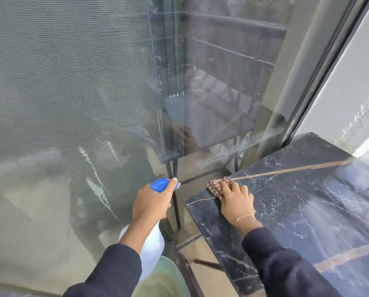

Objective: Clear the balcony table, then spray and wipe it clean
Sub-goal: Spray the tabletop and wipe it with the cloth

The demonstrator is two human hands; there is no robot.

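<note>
The right hand (236,199) is lying flat on a striped cloth (216,186), fingers straight and pressing it against the black marble table (308,200) at the table's 10 o'clock corner. A thin gold bracelet (244,217) is sitting on that wrist, just above a dark sleeve (286,264). The tabletop is filling the picture from 3 to 5 o'clock, with brown veins crossing it and a pale hazy streak toward 4 o'clock.

The left hand (151,202) is gripping a spray bottle (155,243) off the table's left edge, near 6 o'clock, fingers curled around the neck. The blue spray head (163,185) is pointing toward 2 o'clock, and the white body is hanging below the wrist.

A mesh screen (67,93) is covering the view from 9 to 12 o'clock, and a glass panel (222,82) is standing behind the table at 1 o'clock.
</note>
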